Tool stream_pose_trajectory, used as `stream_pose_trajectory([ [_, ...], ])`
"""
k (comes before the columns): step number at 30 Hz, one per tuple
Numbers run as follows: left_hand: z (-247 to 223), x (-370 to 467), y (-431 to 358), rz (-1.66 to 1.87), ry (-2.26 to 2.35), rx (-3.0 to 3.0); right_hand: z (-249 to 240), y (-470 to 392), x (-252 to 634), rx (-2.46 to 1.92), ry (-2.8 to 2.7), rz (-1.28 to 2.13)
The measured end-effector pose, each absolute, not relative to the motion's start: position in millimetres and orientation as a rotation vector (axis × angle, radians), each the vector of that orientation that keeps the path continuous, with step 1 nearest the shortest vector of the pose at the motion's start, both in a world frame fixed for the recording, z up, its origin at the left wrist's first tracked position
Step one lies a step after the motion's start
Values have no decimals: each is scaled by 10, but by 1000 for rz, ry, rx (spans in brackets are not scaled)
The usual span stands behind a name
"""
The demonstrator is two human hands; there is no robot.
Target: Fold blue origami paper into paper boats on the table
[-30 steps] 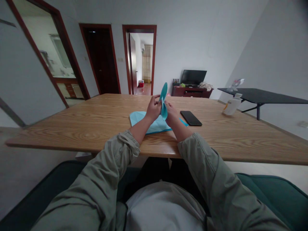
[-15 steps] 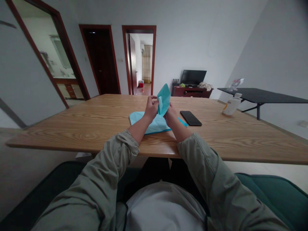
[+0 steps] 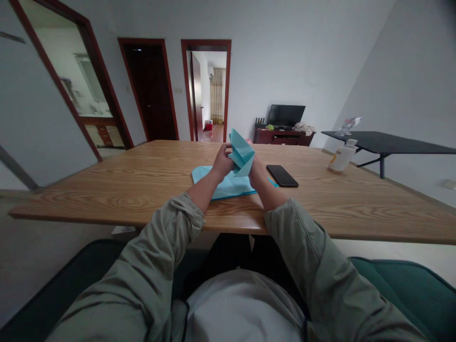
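Observation:
A folded piece of light blue paper is held up between my two hands, above the table. My left hand grips its left side, fingers bent around the edge. On the right side my right hand holds it, with most of its fingers hidden behind the paper. Beneath them a flat stack of light blue sheets lies on the wooden table. A small blue strip rests just right of my right wrist, beside a black phone.
A white bottle stands toward the right edge of the table. Beyond it is a black table with a clear plastic item on top. At the back wall a monitor sits on a dark red cabinet.
The blue paper has turned and its folds now spread differently, with more creased layers showing toward me. My right hand has shifted slightly to the right and down.

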State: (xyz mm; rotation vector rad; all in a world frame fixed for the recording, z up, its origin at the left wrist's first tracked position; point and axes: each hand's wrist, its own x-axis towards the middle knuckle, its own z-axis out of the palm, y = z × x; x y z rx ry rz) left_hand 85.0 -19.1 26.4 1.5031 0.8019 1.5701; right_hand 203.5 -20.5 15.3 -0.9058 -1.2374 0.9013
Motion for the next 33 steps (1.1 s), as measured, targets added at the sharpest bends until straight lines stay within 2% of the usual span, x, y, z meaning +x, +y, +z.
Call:
stream_pose_trajectory([
  [4, 304, 746, -154, 1601, 906, 1522, 196, -201, 2129, -926, -1145, 955],
  [9, 321, 628, -115, 1639, 1062, 1585, 211, -239, 2225, -1002, -1302, 949],
  [15, 298, 633, -100, 1666, 1066, 1647, 150, -247, 2205, -1064, -1398, 795],
  [22, 314, 660, -176, 1679, 1068, 1816, 132, -218, 2249, -1137, -1581, 397],
  [33, 363, 606, -193, 1610, 927, 2168, 212, -391, 2178, -1109, -1843, 289],
])
